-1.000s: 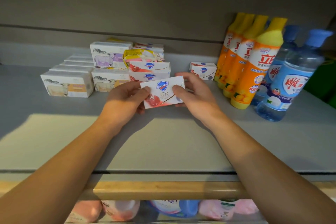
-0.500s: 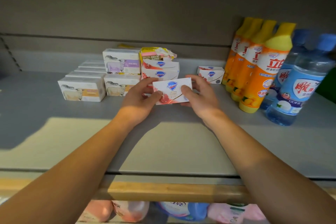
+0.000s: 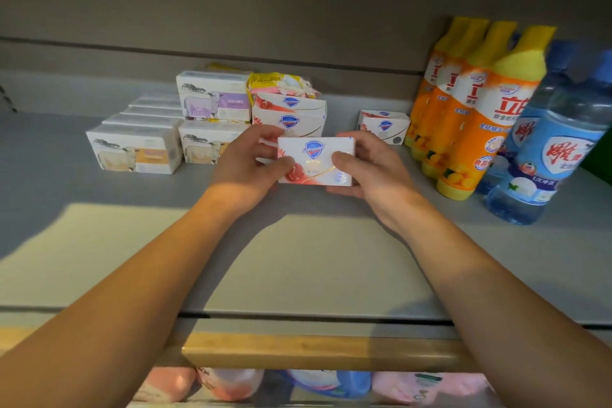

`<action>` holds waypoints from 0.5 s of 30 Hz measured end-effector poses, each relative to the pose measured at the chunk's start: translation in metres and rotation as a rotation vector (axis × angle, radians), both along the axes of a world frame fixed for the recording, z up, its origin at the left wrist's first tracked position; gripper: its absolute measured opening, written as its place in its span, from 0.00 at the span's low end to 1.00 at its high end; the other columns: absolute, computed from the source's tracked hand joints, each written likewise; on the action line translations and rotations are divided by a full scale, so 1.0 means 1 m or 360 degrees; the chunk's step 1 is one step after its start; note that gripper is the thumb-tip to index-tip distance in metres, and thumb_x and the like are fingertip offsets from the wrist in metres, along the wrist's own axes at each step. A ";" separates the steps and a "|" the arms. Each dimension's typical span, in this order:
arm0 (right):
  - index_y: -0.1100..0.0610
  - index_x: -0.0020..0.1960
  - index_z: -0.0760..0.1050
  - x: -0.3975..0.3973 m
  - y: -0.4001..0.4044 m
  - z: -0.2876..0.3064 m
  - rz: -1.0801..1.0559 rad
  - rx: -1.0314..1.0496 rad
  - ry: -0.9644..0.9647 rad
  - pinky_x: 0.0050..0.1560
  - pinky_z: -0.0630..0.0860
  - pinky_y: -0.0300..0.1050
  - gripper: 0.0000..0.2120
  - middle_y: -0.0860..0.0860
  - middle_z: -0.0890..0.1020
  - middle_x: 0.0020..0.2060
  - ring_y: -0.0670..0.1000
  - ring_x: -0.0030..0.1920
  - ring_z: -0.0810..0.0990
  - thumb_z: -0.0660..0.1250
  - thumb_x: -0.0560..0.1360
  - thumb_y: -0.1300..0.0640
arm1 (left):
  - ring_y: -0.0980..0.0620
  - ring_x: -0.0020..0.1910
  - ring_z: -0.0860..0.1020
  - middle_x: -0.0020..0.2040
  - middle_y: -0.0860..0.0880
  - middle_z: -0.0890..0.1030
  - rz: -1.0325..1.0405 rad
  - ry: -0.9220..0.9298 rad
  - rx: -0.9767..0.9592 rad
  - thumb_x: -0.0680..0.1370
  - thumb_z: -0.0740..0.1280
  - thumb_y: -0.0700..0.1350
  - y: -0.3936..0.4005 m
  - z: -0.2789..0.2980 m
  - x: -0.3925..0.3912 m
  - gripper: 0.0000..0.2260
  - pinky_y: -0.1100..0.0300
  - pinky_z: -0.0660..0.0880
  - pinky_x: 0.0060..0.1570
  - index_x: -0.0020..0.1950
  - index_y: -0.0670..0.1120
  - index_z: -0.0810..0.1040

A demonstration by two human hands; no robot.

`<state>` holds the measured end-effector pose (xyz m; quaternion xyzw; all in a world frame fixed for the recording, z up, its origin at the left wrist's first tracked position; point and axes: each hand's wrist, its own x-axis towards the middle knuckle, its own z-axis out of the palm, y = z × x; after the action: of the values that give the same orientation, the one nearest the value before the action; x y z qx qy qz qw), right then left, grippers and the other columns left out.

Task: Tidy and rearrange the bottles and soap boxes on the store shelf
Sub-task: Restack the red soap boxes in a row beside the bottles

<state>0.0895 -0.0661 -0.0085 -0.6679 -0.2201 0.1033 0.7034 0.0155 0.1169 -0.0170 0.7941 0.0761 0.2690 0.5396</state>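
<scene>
A person's left hand (image 3: 246, 164) and right hand (image 3: 371, 169) together grip a white Safeguard soap box (image 3: 316, 161), thumbs on its front, fingers curled behind, just above the grey shelf (image 3: 298, 258). The blue shield logo reads "Safeguard" over a red fruit picture. Directly behind stand two stacked Safeguard boxes (image 3: 289, 116); another Safeguard box (image 3: 384, 126) sits apart to the right. At left are white boxes printed with sheep (image 3: 213, 98). At right stand orange bottles with yellow caps (image 3: 477, 103) and blue bottles (image 3: 549, 156), both labelled in Chinese characters.

2 bare, sleeveless forearms (image 3: 139, 278)
</scene>
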 end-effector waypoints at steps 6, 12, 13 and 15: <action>0.43 0.56 0.76 -0.015 0.003 0.002 -0.0155 -0.0171 -0.0504 0.44 0.81 0.40 0.20 0.42 0.83 0.50 0.45 0.49 0.83 0.76 0.69 0.58 | 0.50 0.29 0.79 0.39 0.50 0.82 -0.0014 -0.0047 -0.0182 0.75 0.68 0.37 -0.005 0.001 -0.001 0.13 0.49 0.82 0.34 0.58 0.48 0.78; 0.39 0.61 0.75 -0.026 0.003 0.007 0.0132 -0.0151 -0.0648 0.54 0.76 0.35 0.23 0.39 0.82 0.56 0.42 0.58 0.79 0.70 0.69 0.57 | 0.46 0.33 0.83 0.42 0.47 0.85 -0.0199 0.0047 -0.0810 0.79 0.64 0.46 -0.011 0.009 -0.006 0.06 0.53 0.80 0.34 0.53 0.51 0.81; 0.39 0.62 0.75 -0.028 0.003 0.007 0.0142 -0.0185 -0.0696 0.55 0.75 0.34 0.24 0.41 0.81 0.58 0.42 0.59 0.78 0.70 0.69 0.58 | 0.44 0.36 0.84 0.45 0.46 0.85 -0.0270 0.0092 -0.0895 0.79 0.63 0.52 -0.011 0.010 -0.006 0.10 0.51 0.80 0.36 0.54 0.50 0.81; 0.46 0.64 0.75 -0.032 0.005 0.007 0.0139 -0.0297 -0.0875 0.57 0.74 0.35 0.26 0.47 0.79 0.59 0.43 0.58 0.78 0.72 0.67 0.59 | 0.43 0.45 0.84 0.50 0.46 0.85 -0.0437 0.0121 -0.0940 0.77 0.63 0.58 -0.009 0.009 -0.005 0.17 0.49 0.80 0.39 0.56 0.48 0.80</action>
<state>0.0579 -0.0614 -0.0013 -0.7224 -0.4206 -0.0316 0.5479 0.0108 0.1077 -0.0077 0.6156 0.0631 0.1302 0.7746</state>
